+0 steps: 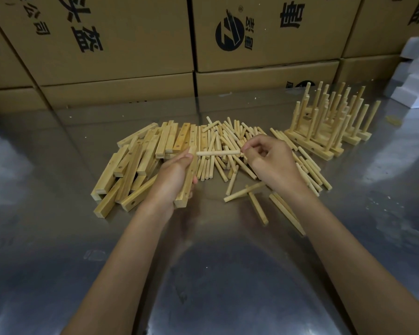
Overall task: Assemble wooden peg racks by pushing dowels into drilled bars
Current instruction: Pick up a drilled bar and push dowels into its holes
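My left hand [173, 176] grips a drilled wooden bar [186, 187] that runs from near my palm up toward the pile, its holes facing right. My right hand [269, 159] pinches one end of a dowel [218, 153] held level, whose other end meets the bar's upper part. Whether the dowel tip is inside a hole is hidden by my thumb. A heap of loose drilled bars [140, 160] lies to the left, and a spread of loose dowels [230, 141] lies behind and under my hands.
Several finished peg racks [329, 124] stand upright at the back right. A few stray dowels [257, 204] lie near my right wrist. The shiny metal table [215, 274] is backed by a wall of cardboard boxes [131, 39]. White foam blocks [416, 76] sit far right.
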`<state>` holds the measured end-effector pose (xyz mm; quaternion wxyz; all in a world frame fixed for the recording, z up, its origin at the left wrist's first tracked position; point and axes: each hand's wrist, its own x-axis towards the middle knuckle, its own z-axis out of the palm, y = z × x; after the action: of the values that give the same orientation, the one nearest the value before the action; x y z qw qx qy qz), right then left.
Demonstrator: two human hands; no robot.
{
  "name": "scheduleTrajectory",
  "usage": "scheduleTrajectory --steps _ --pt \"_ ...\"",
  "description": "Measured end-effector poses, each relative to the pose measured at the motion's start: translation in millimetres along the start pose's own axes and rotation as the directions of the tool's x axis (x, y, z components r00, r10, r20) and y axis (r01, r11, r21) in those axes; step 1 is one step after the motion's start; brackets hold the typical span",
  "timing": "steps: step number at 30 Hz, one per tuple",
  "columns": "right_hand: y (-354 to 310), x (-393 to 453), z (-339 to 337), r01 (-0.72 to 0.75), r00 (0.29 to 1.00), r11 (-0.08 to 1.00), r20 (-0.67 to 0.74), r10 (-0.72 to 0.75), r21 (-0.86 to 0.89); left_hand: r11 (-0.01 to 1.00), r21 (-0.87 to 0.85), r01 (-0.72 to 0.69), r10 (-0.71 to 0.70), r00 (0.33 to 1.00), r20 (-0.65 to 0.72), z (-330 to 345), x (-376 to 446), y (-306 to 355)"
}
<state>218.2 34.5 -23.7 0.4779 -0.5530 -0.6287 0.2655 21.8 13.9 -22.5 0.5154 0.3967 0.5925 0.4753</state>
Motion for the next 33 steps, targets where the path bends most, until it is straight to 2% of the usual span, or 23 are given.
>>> scheduleTrajectory --steps 2,4,6,7,8,9,12,13,17,19,21,24,26,27,28,30,31,33 --pt "1 2 -7 0.038 0.999 0.988 0.026 -0.035 -0.148 1.000 0.023 -0.009 0.010 0.999 -0.052 1 1 0" --pt "1 4 -18 0.061 0.985 0.974 0.170 -0.024 -0.217 0.999 0.041 -0.018 0.023 0.994 -0.104 0 4 1" --pt "2 3 -25 0.066 0.886 0.951 0.456 0.083 -0.301 0.998 0.051 -0.021 0.027 0.991 -0.128 -2 5 2" --pt "3 2 -26 0.076 0.820 0.933 0.555 0.143 -0.352 0.999 0.048 -0.014 0.020 0.991 -0.135 -3 5 2" --pt "4 1 -25 0.085 0.784 0.919 0.595 0.177 -0.386 0.999 0.047 -0.006 0.012 0.990 -0.138 -5 4 3" --pt "5 1 -23 0.081 0.788 0.915 0.587 0.184 -0.396 0.999 0.048 -0.002 0.008 0.991 -0.135 -6 5 3" --pt "3 2 -23 0.074 0.863 0.904 0.481 0.154 -0.422 0.999 0.030 -0.012 0.016 0.992 -0.124 -8 6 3" --pt "2 1 -23 0.074 0.864 0.884 0.472 0.174 -0.462 1.000 0.018 -0.013 0.015 0.992 -0.125 -8 7 3" --pt "-4 -6 -17 0.072 0.761 0.778 0.539 0.362 -0.624 1.000 0.000 -0.012 0.012 0.994 -0.109 -10 7 4" --pt "-6 -7 -13 0.066 0.747 0.769 0.542 0.384 -0.636 1.000 0.027 -0.016 0.019 0.995 -0.098 -10 6 4" --pt "-8 -6 -17 0.043 0.808 0.760 0.470 0.356 -0.649 0.999 0.047 -0.023 0.028 0.995 -0.099 -9 8 2" --pt "-7 -6 -20 0.022 0.971 0.723 0.186 0.147 -0.690 0.999 0.023 -0.024 0.026 0.996 -0.087 -10 8 2" --pt "-9 -6 -19 0.079 0.996 0.788 0.084 -0.034 -0.611 1.000 -0.022 0.004 -0.005 0.999 -0.054 -10 8 2" --pt "-12 -6 -19 0.120 0.991 0.850 0.108 -0.075 -0.513 0.998 -0.054 0.022 -0.024 0.999 -0.036 -10 8 2" --pt "-16 -7 -18 0.160 0.977 0.912 0.194 -0.092 -0.378 0.995 -0.093 0.038 -0.040 0.999 -0.020 -10 7 2" --pt "-25 -13 -11 0.176 0.896 0.977 0.430 -0.109 -0.118 0.987 -0.153 0.056 -0.055 0.998 0.011 -9 6 1" --pt "-27 -17 -6 0.183 0.855 0.981 0.502 -0.130 -0.059 0.985 -0.161 0.056 -0.051 0.998 0.033 -8 6 1" --pt "-26 -24 5 0.277 0.842 0.954 0.508 -0.182 -0.116 0.988 -0.148 0.043 -0.032 0.996 0.079 -5 5 -1"
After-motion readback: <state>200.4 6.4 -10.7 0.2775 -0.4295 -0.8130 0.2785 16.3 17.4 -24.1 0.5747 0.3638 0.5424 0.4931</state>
